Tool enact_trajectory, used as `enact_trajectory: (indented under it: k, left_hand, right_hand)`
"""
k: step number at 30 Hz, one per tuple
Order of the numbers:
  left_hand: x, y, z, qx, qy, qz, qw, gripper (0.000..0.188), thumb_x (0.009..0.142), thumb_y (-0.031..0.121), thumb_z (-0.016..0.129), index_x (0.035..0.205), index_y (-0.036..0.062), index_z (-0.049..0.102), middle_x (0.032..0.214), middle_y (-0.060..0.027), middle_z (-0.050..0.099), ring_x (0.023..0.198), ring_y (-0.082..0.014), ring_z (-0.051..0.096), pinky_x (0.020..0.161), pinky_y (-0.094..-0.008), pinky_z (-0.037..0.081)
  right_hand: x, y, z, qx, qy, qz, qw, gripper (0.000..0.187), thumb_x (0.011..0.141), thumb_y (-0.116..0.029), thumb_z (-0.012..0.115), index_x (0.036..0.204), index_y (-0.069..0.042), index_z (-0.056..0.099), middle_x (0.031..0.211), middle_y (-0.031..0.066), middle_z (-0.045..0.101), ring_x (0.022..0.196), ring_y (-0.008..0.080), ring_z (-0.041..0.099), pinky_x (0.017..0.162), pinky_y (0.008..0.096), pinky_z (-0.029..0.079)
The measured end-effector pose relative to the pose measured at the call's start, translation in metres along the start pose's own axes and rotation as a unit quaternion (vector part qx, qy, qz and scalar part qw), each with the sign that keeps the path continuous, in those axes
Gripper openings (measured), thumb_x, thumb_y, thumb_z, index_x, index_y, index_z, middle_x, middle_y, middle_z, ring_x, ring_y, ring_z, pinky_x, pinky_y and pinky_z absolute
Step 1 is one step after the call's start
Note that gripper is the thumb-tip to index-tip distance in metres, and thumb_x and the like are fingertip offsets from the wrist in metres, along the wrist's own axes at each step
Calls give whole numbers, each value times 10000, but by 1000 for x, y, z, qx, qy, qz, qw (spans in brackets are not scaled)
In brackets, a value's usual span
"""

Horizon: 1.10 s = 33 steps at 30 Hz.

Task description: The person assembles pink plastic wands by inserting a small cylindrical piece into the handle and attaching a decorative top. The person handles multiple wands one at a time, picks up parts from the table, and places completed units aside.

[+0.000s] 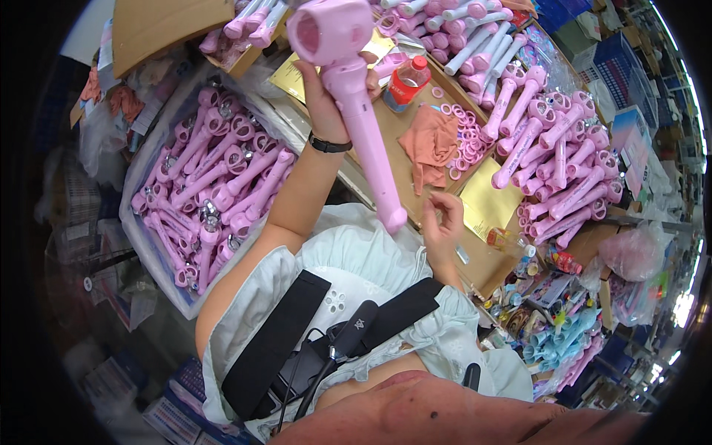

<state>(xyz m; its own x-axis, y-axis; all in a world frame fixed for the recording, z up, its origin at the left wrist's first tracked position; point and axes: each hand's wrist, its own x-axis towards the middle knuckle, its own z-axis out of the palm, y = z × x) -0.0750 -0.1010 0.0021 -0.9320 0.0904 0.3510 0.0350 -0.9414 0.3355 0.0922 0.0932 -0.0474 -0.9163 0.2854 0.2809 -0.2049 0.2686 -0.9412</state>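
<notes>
My left hand (325, 111) is closed round a large pink plastic toy wand (368, 141). The wand has a ring-shaped head at the top, and its long handle slants down in front of my chest. My right hand (443, 219) is at the table edge, right of the handle's lower end and apart from it. Its fingers are curled together, and whatever they may hold cannot be made out. Just beyond it lies a crumpled orange cloth (430, 144) beside a heap of small pink rings (469, 141).
A lined bin (135, 167) at left holds many pink wands. More pink wands (567, 148) are piled at right. A red-capped bottle (406, 85) stands on the brown table (386, 159), near a yellow sheet (491, 196). A cardboard flap (159, 30) juts in at upper left.
</notes>
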Motion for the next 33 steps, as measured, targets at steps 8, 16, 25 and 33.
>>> enact_trajectory:
  k: [8,16,25,33]
  left_hand:
    - [-10,3,-15,-94,74,55,991,812,750,701,492,1105,-29,495,989,-129,579,809,-213,586,777,-326,489]
    - [-11,2,-7,31,162,97,981,798,776,699,443,1111,-23,492,948,-126,596,847,-215,594,856,-388,471]
    - [-16,-1,4,-150,82,-7,985,893,732,650,557,1274,-25,336,1146,-183,498,875,-230,562,821,-336,476]
    - [-19,-5,5,-132,201,-7,971,835,762,767,338,1101,20,494,1042,-179,580,714,-222,550,673,-345,453]
  right_hand:
    - [-22,2,-19,147,-3,179,973,156,861,-73,584,992,0,545,809,29,533,681,83,512,614,207,432]
    - [-8,-6,-9,-61,-202,-62,975,524,727,-143,727,1162,4,475,1102,106,495,967,202,523,839,315,429]
    - [-14,-5,-18,342,-256,311,849,759,733,-466,657,1246,30,400,997,197,587,846,231,621,745,326,512]
    - [-19,2,-17,335,-240,287,865,754,769,-445,626,1268,56,365,1065,217,567,951,282,606,808,376,507]
